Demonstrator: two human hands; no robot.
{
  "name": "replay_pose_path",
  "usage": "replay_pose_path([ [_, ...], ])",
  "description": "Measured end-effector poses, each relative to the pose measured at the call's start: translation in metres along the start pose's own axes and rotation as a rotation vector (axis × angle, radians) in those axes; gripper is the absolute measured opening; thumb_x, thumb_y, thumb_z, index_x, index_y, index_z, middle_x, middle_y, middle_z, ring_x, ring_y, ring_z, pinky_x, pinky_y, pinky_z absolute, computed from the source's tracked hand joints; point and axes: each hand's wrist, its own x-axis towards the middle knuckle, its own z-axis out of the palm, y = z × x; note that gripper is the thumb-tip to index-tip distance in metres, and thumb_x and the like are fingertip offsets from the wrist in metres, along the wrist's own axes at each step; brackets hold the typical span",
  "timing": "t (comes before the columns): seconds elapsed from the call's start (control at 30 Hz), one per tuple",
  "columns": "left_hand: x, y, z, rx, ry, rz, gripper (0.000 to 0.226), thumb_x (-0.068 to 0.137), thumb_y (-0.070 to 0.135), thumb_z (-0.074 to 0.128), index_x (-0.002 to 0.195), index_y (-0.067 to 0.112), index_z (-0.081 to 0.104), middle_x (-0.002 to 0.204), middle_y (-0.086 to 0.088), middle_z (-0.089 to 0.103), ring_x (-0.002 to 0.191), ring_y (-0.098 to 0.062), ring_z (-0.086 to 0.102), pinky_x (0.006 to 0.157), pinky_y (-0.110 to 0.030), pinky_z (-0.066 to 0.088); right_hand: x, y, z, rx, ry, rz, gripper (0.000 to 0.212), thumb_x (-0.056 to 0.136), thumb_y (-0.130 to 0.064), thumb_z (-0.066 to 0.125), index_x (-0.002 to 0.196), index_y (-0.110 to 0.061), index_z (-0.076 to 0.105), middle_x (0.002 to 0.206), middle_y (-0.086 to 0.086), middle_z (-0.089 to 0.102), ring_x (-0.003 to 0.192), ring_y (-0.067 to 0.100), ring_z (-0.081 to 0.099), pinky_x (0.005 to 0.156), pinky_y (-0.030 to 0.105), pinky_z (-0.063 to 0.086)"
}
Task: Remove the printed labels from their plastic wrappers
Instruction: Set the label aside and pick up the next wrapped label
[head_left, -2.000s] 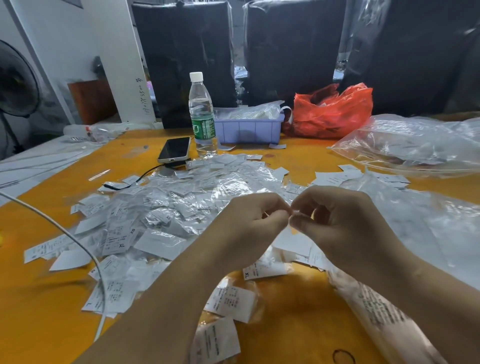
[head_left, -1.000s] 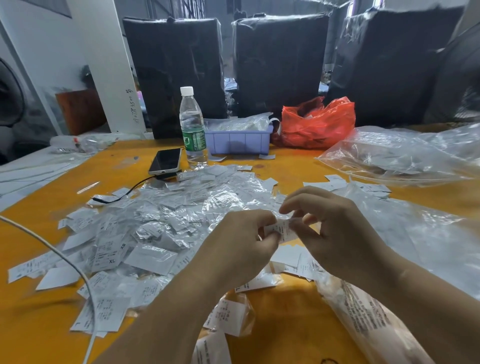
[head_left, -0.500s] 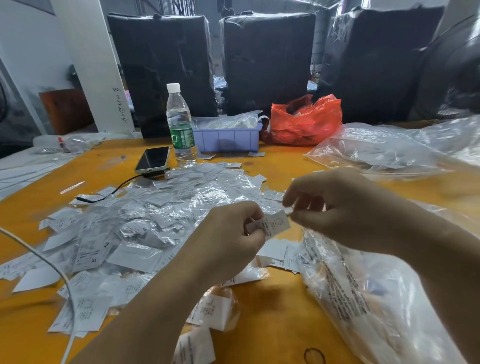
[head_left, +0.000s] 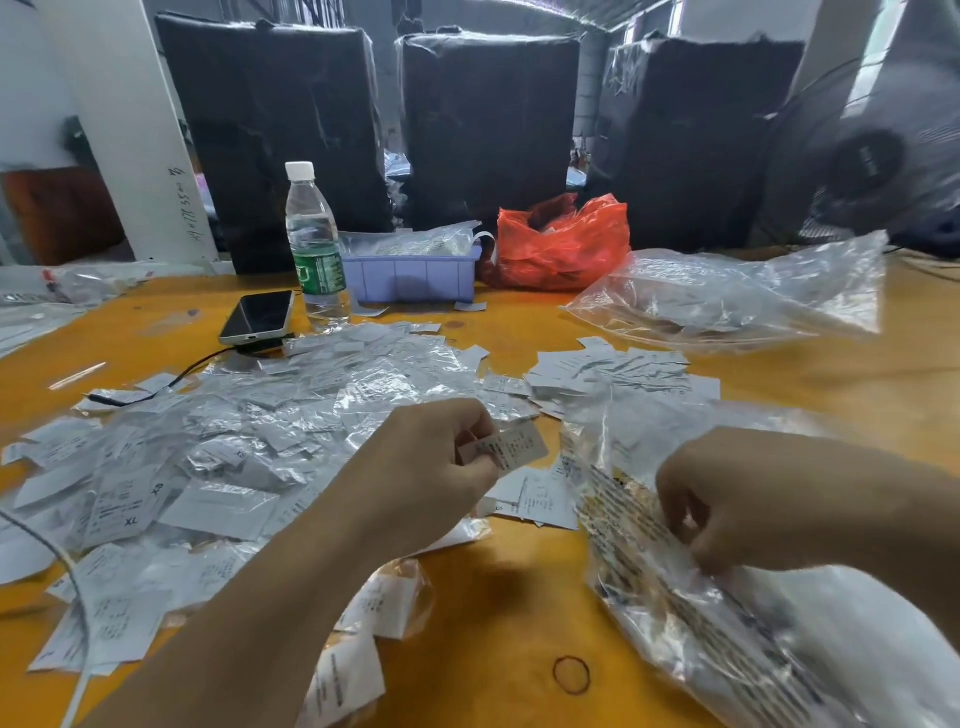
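The left hand (head_left: 431, 467) pinches 1 printed label (head_left: 511, 448) with curled fingers, just right of the heap of wrapped labels (head_left: 249, 431) on the bench (head_left: 498, 597). The right hand (head_left: 737, 499), fingers curled, grips a clear bag (head_left: 691, 613) right of that heap.

two hands (head_left: 426, 467), one bottle (head_left: 314, 244), one phone (head_left: 258, 317), three black bundles (head_left: 488, 130)

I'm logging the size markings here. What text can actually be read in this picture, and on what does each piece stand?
"XL": loose label lying in the pile.
"XS": loose label just above it.
"XS", partly creased: wrapped label.
Label in the left hand: print blurred.
Green bottle label, handwriting on the white post, print on the bag at the right hand: unreadable.
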Motion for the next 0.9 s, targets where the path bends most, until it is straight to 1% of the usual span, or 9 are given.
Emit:
replay_pose_path([
  [0.1, -0.001, 0.001, 0.000, -0.005, -0.002, 0.002, 0.013, 0.090, 0.021, 0.063, 0.079, 0.028, 0.064, 0.080, 0.012, 0.067, 0.070, -0.011, 0.060, 0.054, -0.024, 0.048, 0.007, 0.002, 0.011, 0.051, 0.125, -0.040, 0.020, 0.081, -0.034, 0.062, 0.101, -0.034, 0.065, 0.092, -0.015, 0.059, 0.086, 0.002, 0.056, 0.079, 0.027, 0.051],
  [0.17, -0.001, 0.001, 0.000, -0.004, -0.004, -0.003, 0.013, 0.090, 0.021, 0.063, 0.079, 0.028, 0.064, 0.081, 0.011, 0.068, 0.070, -0.012, 0.062, 0.058, -0.026, 0.050, 0.010, 0.001, 0.014, 0.047, 0.172, -0.073, 0.030, 0.089, -0.036, 0.055, 0.119, -0.037, 0.058, 0.112, -0.016, 0.057, 0.103, 0.005, 0.054, 0.090, 0.028, 0.048],
  [0.23, -0.001, 0.001, -0.001, 0.004, -0.004, -0.008, 0.012, 0.090, 0.022, 0.063, 0.080, 0.028, 0.064, 0.082, 0.010, 0.069, 0.071, -0.012, 0.063, 0.061, -0.029, 0.052, 0.009, 0.002, 0.014, 0.070, 0.174, -0.099, 0.040, 0.094, -0.036, 0.052, 0.134, -0.037, 0.048, 0.130, -0.016, 0.052, 0.114, 0.006, 0.050, 0.094, 0.025, 0.043],
  [0.3, -0.001, 0.002, 0.000, 0.003, -0.008, -0.007, 0.011, 0.090, 0.023, 0.063, 0.081, 0.029, 0.065, 0.083, 0.011, 0.069, 0.071, -0.009, 0.063, 0.061, -0.028, 0.052, 0.006, 0.004, 0.012, 0.114, 0.155, -0.132, 0.042, 0.092, -0.036, 0.054, 0.134, -0.037, 0.049, 0.133, -0.018, 0.050, 0.115, 0.004, 0.050, 0.094, 0.022, 0.042],
  [0.43, -0.002, 0.002, 0.000, 0.015, -0.015, -0.007, 0.012, 0.090, 0.024, 0.063, 0.080, 0.030, 0.064, 0.081, 0.011, 0.068, 0.070, -0.012, 0.062, 0.060, -0.029, 0.052, 0.007, 0.001, 0.015, 0.106, 0.132, -0.186, 0.025, 0.085, -0.033, 0.060, 0.109, -0.030, 0.064, 0.113, -0.016, 0.058, 0.103, 0.007, 0.055, 0.091, 0.030, 0.047],
  [0.57, -0.002, 0.004, 0.000, 0.021, -0.011, -0.010, 0.012, 0.091, 0.024, 0.063, 0.080, 0.030, 0.064, 0.084, 0.012, 0.068, 0.074, -0.014, 0.065, 0.063, -0.030, 0.054, 0.017, -0.001, 0.021, 0.106, 0.247, -0.165, 0.002, 0.088, -0.029, 0.061, 0.088, -0.030, 0.063, 0.101, -0.015, 0.056, 0.094, 0.009, 0.056, 0.084, 0.031, 0.050],
  [0.67, -0.002, 0.005, -0.002, 0.014, -0.003, -0.008, 0.012, 0.091, 0.024, 0.062, 0.080, 0.029, 0.064, 0.084, 0.011, 0.068, 0.071, -0.011, 0.063, 0.061, -0.030, 0.053, 0.019, 0.003, 0.025, 0.100, 0.356, -0.179, 0.011, 0.090, -0.027, 0.058, 0.079, -0.028, 0.061, 0.091, -0.015, 0.055, 0.087, 0.006, 0.054, 0.078, 0.029, 0.050],
  [0.8, -0.001, 0.005, -0.003, -0.049, 0.024, -0.013, 0.011, 0.091, 0.023, 0.062, 0.081, 0.026, 0.065, 0.083, 0.011, 0.066, 0.066, -0.001, 0.059, 0.047, -0.014, 0.045, 0.018, 0.007, 0.017, 0.224, 0.569, -0.224, 0.017, 0.091, -0.024, 0.060, 0.074, -0.024, 0.062, 0.076, -0.013, 0.058, 0.073, 0.005, 0.055, 0.067, 0.027, 0.047],
  [0.9, 0.001, 0.005, -0.005, -0.169, 0.039, -0.061, 0.010, 0.091, 0.021, 0.061, 0.084, 0.025, 0.067, 0.081, 0.009, 0.067, 0.067, -0.007, 0.060, 0.053, -0.020, 0.049, 0.016, -0.001, 0.005, 0.441, 0.736, -0.273, 0.017, 0.087, -0.017, 0.062, 0.071, -0.025, 0.063, 0.063, -0.009, 0.063, 0.059, 0.008, 0.058, 0.055, 0.024, 0.046],
])
